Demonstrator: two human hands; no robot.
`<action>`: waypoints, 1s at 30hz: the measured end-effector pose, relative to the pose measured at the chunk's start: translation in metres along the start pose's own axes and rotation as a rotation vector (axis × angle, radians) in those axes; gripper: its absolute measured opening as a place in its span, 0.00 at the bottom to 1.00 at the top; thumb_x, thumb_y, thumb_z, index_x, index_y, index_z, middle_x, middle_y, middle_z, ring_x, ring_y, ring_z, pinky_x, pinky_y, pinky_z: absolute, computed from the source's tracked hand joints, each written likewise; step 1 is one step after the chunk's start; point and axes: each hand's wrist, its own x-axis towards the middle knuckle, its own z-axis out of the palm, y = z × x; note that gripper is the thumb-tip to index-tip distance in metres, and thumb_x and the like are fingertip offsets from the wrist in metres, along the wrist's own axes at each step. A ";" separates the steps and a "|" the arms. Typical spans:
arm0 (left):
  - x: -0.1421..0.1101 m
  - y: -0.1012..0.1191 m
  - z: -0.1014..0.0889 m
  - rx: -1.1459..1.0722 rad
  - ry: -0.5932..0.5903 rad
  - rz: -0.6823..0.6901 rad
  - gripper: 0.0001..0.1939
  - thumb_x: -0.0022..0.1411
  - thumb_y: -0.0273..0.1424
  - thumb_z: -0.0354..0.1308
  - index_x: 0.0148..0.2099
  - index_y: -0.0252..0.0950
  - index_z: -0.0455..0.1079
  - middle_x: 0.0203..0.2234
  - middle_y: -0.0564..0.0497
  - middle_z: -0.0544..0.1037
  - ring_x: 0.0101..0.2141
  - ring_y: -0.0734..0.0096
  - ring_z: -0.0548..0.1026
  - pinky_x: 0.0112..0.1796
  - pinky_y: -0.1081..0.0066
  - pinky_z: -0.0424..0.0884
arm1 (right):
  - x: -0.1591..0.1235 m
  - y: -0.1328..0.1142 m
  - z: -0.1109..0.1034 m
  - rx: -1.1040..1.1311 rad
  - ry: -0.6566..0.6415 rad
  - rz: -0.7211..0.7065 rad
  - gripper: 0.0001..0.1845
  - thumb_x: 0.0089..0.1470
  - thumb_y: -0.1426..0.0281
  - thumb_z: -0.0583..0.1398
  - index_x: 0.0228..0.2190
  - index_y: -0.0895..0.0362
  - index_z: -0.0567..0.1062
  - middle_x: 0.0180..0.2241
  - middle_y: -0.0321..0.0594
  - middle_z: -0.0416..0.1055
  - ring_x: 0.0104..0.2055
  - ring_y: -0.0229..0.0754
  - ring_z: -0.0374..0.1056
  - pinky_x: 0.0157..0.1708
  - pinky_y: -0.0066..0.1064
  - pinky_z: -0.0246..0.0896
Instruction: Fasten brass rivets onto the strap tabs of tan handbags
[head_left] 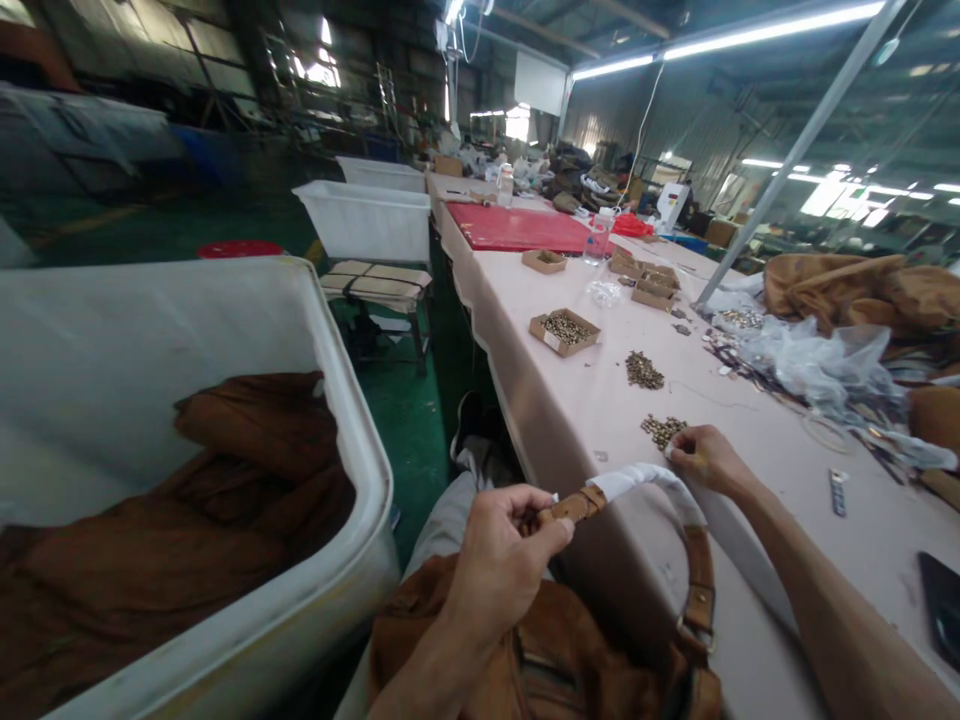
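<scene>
Pale bench (pixel 547 390) runs along your right, fwiw. Bag handle (pixel 637 476) arches over your lap by its edge, leather end pinched in your left hand (pixel 502 545), long axis running rightward. Your right hand (pixel 712 462) is nearer the stud pile (pixel 663 429), fingers bunched; can't tell if they're holding anything.

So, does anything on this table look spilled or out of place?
Possibly: two piles of small metal pieces lie loose on the table, while similar pieces sit in an open box nearby. They're fairly compact, so perhaps deliberate. Crumpled plastic on the right looks untidy. I see no clear damage.
</scene>
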 end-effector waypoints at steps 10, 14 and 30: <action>-0.016 -0.002 0.016 0.053 0.051 0.015 0.09 0.50 0.31 0.66 0.32 0.29 0.78 0.22 0.53 0.71 0.25 0.74 0.65 0.25 0.73 0.56 | -0.005 0.026 0.007 0.049 -0.053 0.059 0.20 0.48 0.56 0.61 0.28 0.61 0.82 0.22 0.43 0.75 0.24 0.43 0.65 0.24 0.32 0.53; -0.021 -0.004 0.022 0.079 0.068 0.024 0.08 0.50 0.31 0.66 0.32 0.31 0.77 0.22 0.54 0.71 0.24 0.75 0.64 0.24 0.74 0.55 | -0.002 0.030 0.008 0.060 -0.103 0.068 0.20 0.46 0.56 0.61 0.25 0.61 0.80 0.19 0.42 0.72 0.21 0.42 0.63 0.22 0.32 0.51; -0.024 -0.016 0.036 0.175 0.057 0.085 0.07 0.52 0.31 0.64 0.32 0.32 0.77 0.22 0.53 0.72 0.24 0.74 0.66 0.24 0.74 0.56 | -0.018 0.009 -0.005 -0.016 -0.115 -0.084 0.13 0.47 0.62 0.59 0.22 0.60 0.75 0.18 0.36 0.67 0.22 0.39 0.59 0.23 0.30 0.47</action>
